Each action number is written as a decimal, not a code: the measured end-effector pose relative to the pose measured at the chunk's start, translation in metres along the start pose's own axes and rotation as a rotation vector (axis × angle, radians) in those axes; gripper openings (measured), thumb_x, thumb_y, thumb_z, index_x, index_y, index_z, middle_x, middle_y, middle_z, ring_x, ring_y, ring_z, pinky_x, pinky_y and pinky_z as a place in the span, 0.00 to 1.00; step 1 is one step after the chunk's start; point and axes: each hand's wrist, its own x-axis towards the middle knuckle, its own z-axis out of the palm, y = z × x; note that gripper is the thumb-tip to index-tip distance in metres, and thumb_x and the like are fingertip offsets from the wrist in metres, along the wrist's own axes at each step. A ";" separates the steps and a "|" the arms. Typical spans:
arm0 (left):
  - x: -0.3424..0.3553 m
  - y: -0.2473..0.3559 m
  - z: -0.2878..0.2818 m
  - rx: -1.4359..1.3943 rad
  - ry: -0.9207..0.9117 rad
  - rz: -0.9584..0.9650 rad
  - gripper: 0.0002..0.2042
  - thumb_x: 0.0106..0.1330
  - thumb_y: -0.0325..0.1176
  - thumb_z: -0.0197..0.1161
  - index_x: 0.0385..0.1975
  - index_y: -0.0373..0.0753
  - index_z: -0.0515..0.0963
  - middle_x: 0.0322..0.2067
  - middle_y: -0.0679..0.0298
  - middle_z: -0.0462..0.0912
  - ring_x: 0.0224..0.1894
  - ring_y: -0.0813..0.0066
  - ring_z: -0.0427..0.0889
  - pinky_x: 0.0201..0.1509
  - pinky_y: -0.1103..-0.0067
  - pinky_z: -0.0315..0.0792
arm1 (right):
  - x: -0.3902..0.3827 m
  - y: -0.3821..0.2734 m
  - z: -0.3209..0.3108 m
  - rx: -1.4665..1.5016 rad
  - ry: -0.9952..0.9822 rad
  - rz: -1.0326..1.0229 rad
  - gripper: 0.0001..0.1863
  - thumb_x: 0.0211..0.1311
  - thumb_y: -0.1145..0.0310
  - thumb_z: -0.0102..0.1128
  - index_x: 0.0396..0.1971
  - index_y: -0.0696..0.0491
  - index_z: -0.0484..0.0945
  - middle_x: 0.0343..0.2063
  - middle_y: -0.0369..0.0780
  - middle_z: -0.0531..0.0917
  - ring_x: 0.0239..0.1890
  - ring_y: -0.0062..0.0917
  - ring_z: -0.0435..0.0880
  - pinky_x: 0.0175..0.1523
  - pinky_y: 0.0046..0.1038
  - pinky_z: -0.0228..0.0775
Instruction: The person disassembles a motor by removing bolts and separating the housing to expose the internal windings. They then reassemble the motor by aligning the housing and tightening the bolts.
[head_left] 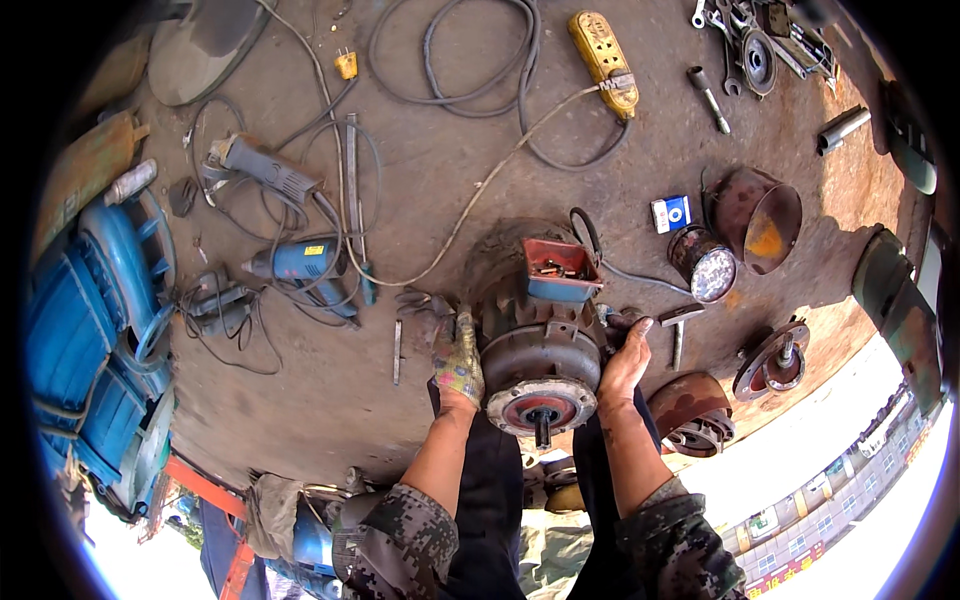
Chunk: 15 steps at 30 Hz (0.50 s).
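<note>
A grimy electric motor (525, 340) stands in front of me, with a flanged end and protruding shaft (543, 420) toward me and an open red-lined terminal box (560, 268) holding small parts on top. My left hand (455, 355), in a stained patterned glove, grips the motor's left side. My right hand (625, 355), its skin showing, grips the right side; its fingertips are partly hidden. A thin metal bar (397, 352) lies left of the motor, and a short hammer-like tool (680, 335) lies right of it.
Left are blue casings (80, 320), a drill (305, 265) and a grinder (260, 165) among cords. Ahead is a yellow power strip (605, 65). Right are wrenches (730, 80), a can (712, 270), a rusty cover (750, 220) and flanged parts (770, 365).
</note>
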 end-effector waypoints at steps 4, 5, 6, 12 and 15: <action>-0.009 0.040 0.003 -0.159 0.062 -0.069 0.22 0.81 0.44 0.56 0.61 0.30 0.78 0.54 0.52 0.85 0.55 0.61 0.81 0.62 0.70 0.72 | 0.006 0.003 0.000 0.057 0.008 0.072 0.40 0.82 0.37 0.42 0.39 0.63 0.86 0.34 0.40 0.86 0.39 0.24 0.79 0.51 0.29 0.71; -0.007 0.037 0.002 -0.167 0.056 -0.074 0.21 0.82 0.43 0.56 0.60 0.31 0.79 0.53 0.53 0.85 0.53 0.63 0.81 0.61 0.70 0.72 | 0.008 0.010 -0.001 0.091 0.006 0.089 0.39 0.81 0.37 0.42 0.39 0.63 0.86 0.34 0.40 0.86 0.39 0.24 0.79 0.51 0.29 0.71; -0.005 0.034 0.003 -0.178 0.053 -0.080 0.21 0.82 0.43 0.56 0.59 0.31 0.79 0.52 0.53 0.86 0.51 0.64 0.81 0.60 0.71 0.72 | 0.009 0.009 -0.001 0.122 0.001 0.103 0.39 0.81 0.37 0.43 0.39 0.63 0.86 0.34 0.40 0.86 0.38 0.24 0.78 0.51 0.29 0.71; -0.007 0.025 0.001 -0.169 0.047 -0.095 0.21 0.82 0.44 0.56 0.56 0.30 0.80 0.49 0.54 0.86 0.49 0.65 0.81 0.57 0.69 0.73 | 0.000 0.000 -0.001 0.032 -0.035 0.093 0.38 0.82 0.39 0.44 0.39 0.64 0.85 0.35 0.39 0.85 0.38 0.25 0.77 0.51 0.30 0.71; -0.010 0.028 0.003 -0.055 0.106 -0.024 0.21 0.81 0.45 0.57 0.56 0.30 0.80 0.48 0.54 0.87 0.49 0.64 0.81 0.56 0.69 0.73 | 0.004 0.002 -0.001 0.046 -0.054 0.074 0.37 0.82 0.40 0.44 0.39 0.63 0.85 0.36 0.39 0.86 0.38 0.24 0.78 0.51 0.30 0.71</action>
